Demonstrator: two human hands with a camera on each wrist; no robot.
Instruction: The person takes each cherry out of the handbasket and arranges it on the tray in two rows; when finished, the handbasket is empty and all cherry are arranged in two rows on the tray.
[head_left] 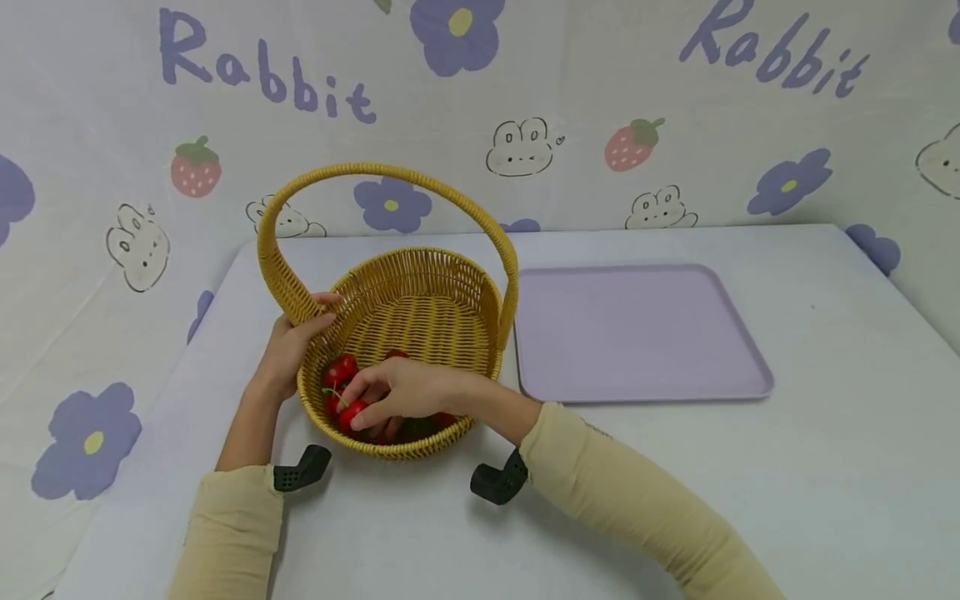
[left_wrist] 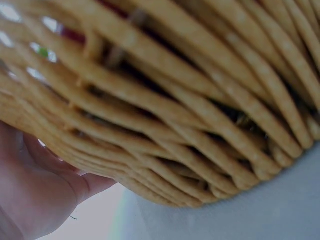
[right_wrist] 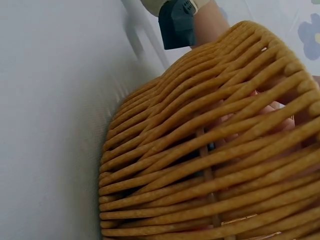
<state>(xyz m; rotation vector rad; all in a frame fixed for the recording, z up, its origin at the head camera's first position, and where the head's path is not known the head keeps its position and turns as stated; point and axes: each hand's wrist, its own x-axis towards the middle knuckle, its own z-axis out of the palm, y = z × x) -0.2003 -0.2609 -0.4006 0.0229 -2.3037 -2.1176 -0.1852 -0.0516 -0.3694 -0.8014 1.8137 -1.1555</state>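
Note:
A yellow woven basket (head_left: 420,312) with a tall arched handle stands on the table, several shiny red fruits (head_left: 341,368) lying in its near part. My left hand (head_left: 288,354) grips the basket's left rim at the foot of the handle. Reaching in over the near right rim, my right hand (head_left: 405,390) pinches a red cherry (head_left: 352,415) between thumb and fingers; a thin green stem shows beside it. Something dark green lies under that hand, mostly hidden. In the left wrist view the basket wall (left_wrist: 150,115) fills most of the picture, with part of my left hand (left_wrist: 40,185) beside it.
To the right of the basket lies a light purple rectangular tray (head_left: 637,333), close to the basket's right side. A white cloth (head_left: 585,517) covers the table. Behind rises a patterned curtain (head_left: 570,83). Black wrist camera mounts (head_left: 498,479) stick out near both cuffs.

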